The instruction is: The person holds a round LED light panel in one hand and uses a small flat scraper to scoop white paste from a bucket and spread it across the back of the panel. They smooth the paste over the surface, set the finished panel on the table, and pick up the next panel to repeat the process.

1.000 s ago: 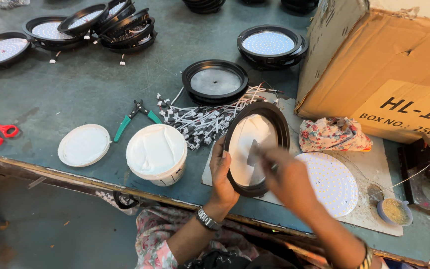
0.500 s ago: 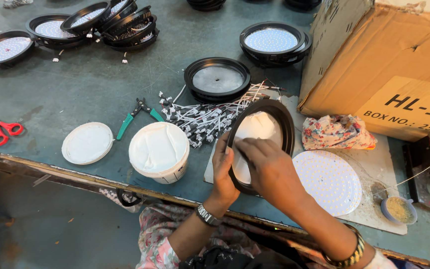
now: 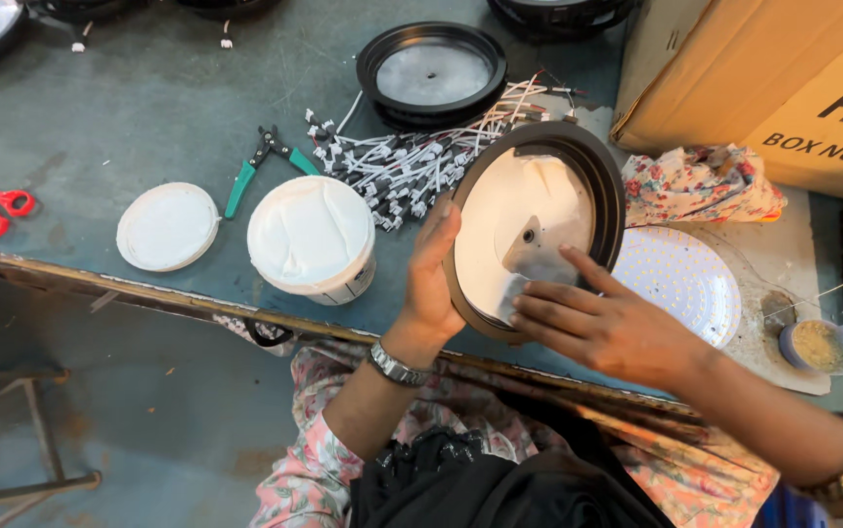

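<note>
Above the table's (image 3: 148, 108) near edge, the left hand (image 3: 433, 284) is grasping a tilted round black lamp housing (image 3: 609, 181) by its left rim — the right hand (image 3: 602, 328), fingers extended, is pressing into its white interior from below-right.

— That round lamp housing (image 3: 539, 230), what's it made of?
— Matt black plastic rim, smooth white face inside. The tub (image 3: 312, 238) beside it is white plastic too.
— And the counter (image 3: 148, 108)?
— Scuffed, dull grey-green. The box (image 3: 763, 78) is plain brown cardboard, the rag (image 3: 700, 186) flowered cloth.
</note>
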Tool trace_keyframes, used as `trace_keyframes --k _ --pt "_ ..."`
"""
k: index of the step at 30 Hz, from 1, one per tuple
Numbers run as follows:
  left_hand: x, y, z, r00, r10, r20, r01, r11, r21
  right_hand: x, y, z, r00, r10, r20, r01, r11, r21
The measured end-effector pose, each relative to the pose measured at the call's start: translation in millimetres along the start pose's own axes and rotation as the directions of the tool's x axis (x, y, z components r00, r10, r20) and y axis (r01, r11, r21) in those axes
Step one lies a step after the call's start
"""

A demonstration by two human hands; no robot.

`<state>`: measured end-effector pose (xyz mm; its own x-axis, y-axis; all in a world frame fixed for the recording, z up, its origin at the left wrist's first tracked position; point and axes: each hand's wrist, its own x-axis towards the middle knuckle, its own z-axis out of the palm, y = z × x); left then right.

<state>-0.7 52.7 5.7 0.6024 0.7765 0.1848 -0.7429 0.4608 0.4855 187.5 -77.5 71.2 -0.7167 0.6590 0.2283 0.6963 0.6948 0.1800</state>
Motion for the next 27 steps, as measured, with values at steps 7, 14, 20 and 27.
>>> trace_keyframes --k 7,14,20,27 --pt "3.5 5.6 -11.3 0.982 -0.181 0.050 0.185 0.980 -0.079 -28.3 29.1 -2.8 0.957 -0.286 0.050 0.289 0.953 -0.088" --pt "-2.1 27.6 -6.1 0.954 -0.296 -0.044 0.293 0.954 -0.064 -31.8 32.7 -14.9 0.991 -0.110 -0.072 0.095 0.976 -0.195" --pt "-7.3 26.6 -4.4 0.958 -0.284 -0.036 0.285 0.958 0.037 -17.7 49.5 -15.9 0.993 0.036 -0.113 -0.067 0.957 -0.283" --pt "-12.6 26.2 -7.6 0.976 -0.215 0.022 0.213 0.975 0.057 -20.1 43.4 -10.6 0.979 0.166 -0.117 -0.188 0.959 -0.210"
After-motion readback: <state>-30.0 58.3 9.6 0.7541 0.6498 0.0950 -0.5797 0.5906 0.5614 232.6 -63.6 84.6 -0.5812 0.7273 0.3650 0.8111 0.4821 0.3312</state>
